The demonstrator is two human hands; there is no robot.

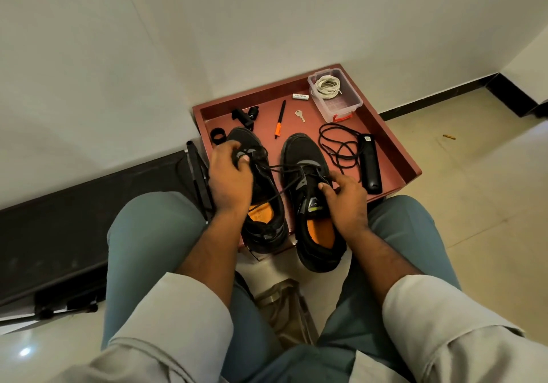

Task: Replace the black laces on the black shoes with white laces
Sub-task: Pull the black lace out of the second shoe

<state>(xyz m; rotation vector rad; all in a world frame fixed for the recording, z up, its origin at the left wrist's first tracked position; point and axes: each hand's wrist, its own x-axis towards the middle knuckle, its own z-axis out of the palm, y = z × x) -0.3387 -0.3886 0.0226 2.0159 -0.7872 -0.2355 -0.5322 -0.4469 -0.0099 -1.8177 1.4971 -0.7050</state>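
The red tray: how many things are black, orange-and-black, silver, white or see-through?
On the red tray:
Black: 7 (shoes, loose lace, remote, ring, clamp, knob)
Orange-and-black pen: 1
Silver key: 1
White battery: 1
Clear box: 1
Total: 11

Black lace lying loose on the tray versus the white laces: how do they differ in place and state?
The loose black lace sprawls in open loops on the bare red tray, beside the right shoe. The white laces are coiled in a neat bundle inside the clear plastic box at the tray's far corner. Neither is threaded in a shoe, and neither hand touches them.
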